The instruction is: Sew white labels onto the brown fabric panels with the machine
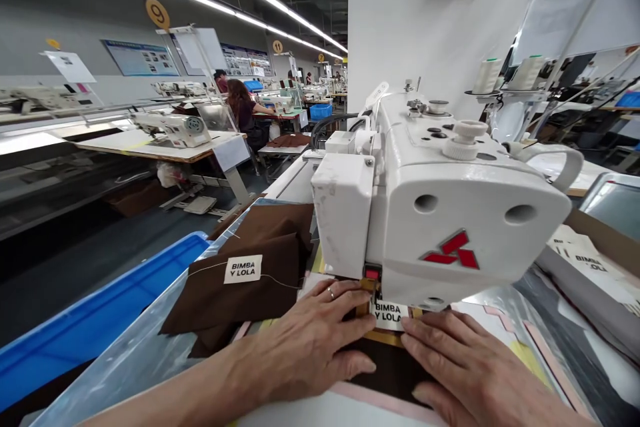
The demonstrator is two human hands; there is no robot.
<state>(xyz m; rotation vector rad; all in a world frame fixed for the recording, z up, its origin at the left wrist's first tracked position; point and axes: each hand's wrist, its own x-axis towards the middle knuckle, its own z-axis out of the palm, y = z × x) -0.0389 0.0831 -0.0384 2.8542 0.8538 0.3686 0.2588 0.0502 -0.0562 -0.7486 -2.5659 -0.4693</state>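
Observation:
Under the head of a white sewing machine (450, 200) lies a white label (389, 315) printed BIMBA Y LOLA. A brass-coloured frame (385, 338) surrounds it, on a piece of dark brown fabric (385, 370). My left hand (320, 327) rests flat at the label's left side, fingers stretched out and a ring on one finger. On the other side my right hand (460, 353) lies flat, its fingertips by the label's right edge. Neither hand grasps anything. To the left, brown fabric pieces (200, 307) carry another label (243, 269) with a loose thread.
A blue bin (100, 327) stands at the lower left, below the table edge. More printed labels (590, 267) lie in a box at the right. Thread cones (487, 75) stand behind the machine. Another person (243, 110) sits at a far table on the left.

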